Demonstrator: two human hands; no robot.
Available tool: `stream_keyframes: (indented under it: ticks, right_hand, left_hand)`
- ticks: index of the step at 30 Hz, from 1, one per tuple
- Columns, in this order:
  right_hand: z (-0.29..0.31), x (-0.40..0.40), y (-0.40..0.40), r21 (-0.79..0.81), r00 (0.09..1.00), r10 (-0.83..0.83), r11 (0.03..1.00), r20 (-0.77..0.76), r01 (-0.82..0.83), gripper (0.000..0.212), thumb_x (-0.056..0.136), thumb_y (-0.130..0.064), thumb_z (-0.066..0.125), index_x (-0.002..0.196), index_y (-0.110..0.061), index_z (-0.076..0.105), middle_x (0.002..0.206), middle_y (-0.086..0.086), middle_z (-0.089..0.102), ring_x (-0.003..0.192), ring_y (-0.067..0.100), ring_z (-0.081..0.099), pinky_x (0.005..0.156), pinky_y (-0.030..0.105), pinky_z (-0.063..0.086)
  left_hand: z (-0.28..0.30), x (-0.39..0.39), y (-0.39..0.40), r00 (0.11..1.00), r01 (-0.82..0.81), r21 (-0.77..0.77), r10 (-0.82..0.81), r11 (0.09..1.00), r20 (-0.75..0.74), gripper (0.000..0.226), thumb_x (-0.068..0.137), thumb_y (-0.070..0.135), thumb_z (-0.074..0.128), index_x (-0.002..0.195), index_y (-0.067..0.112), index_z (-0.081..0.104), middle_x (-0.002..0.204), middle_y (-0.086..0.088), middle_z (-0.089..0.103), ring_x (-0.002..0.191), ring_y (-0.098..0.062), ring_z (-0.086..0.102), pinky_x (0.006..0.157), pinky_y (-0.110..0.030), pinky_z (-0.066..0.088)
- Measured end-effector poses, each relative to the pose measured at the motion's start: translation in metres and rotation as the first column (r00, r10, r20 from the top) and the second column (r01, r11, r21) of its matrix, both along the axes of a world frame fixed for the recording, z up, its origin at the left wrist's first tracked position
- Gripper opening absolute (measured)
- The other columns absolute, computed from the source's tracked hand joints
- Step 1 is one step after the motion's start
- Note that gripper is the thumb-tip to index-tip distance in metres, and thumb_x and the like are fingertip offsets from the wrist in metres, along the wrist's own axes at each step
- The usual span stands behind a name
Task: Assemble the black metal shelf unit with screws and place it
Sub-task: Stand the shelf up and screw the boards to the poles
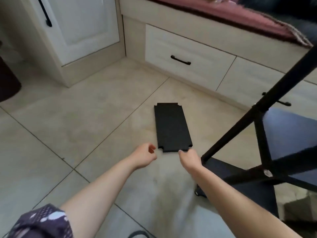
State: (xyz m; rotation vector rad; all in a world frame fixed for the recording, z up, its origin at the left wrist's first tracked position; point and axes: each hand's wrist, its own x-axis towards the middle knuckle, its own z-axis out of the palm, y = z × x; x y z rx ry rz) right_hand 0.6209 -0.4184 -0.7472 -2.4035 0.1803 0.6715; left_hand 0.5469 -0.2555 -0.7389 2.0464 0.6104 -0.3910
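While the black shelf panel (pixel 172 127) lies flat on the floor (pixel 85 117), its near corner is pinched by the right hand (pixel 189 158), probably for lifting. The left hand (pixel 144 156) is held just beside that edge, fingers (pixel 151 149) loosely curled, nothing grasped. The partly built frame (pixel 257 117) is seen right of the fingers.

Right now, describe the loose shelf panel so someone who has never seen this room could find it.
Start at the white drawer with the black handle under the bench, then drop to the tiled floor in front of it. The shelf panel lies flat there, just left of the black frame, with the right hand at its near edge. It is the only flat black rectangle with notched corners.
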Motion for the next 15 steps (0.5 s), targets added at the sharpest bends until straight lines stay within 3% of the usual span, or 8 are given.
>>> stream_keyframes:
  ticks: [7,10,13,15]
  right_hand:
    - [-0.056,0.032,0.012,0.08,0.955,-0.291,0.952,-0.06,0.296,0.056,0.099,-0.034,0.05,0.143,-0.003,0.034,0.137,0.023,0.051,0.124,0.035,0.053,0.1,0.042,0.046]
    - [-0.068,0.039,0.017,0.135,0.933,-0.349,0.924,-0.087,0.358,0.057,0.098,-0.031,0.051,0.147,-0.008,0.032,0.139,0.023,0.049,0.116,0.033,0.056,0.094,0.036,0.045]
    - [-0.078,0.04,0.021,0.163,0.919,-0.389,0.904,-0.068,0.395,0.057,0.096,-0.022,0.055,0.147,-0.01,0.033,0.141,0.02,0.045,0.121,0.039,0.052,0.102,0.048,0.045]
    - [-0.083,0.042,0.021,0.181,0.9,-0.431,0.882,-0.058,0.434,0.061,0.096,-0.021,0.055,0.15,-0.013,0.029,0.146,0.017,0.038,0.127,0.039,0.046,0.106,0.049,0.042]
  left_hand:
    - [-0.054,0.038,0.001,0.992,-0.128,-0.067,0.127,0.989,-0.026,0.053,0.093,0.014,0.064,0.143,0.011,0.046,0.144,-0.007,0.053,0.132,-0.023,0.05,0.097,-0.021,0.037]
    - [-0.068,0.051,0.0,0.985,-0.173,-0.114,0.171,0.978,-0.029,0.062,0.094,0.017,0.064,0.15,0.01,0.038,0.154,-0.008,0.044,0.14,-0.024,0.042,0.107,-0.025,0.034]
    - [-0.077,0.056,-0.005,0.977,-0.214,-0.169,0.214,0.962,-0.019,0.07,0.093,0.017,0.066,0.154,0.01,0.031,0.159,-0.008,0.036,0.143,-0.026,0.04,0.114,-0.029,0.033]
    - [-0.08,0.058,-0.01,0.974,-0.225,-0.215,0.225,0.95,-0.025,0.075,0.093,0.018,0.066,0.156,0.013,0.026,0.161,-0.006,0.033,0.141,-0.028,0.042,0.115,-0.039,0.037]
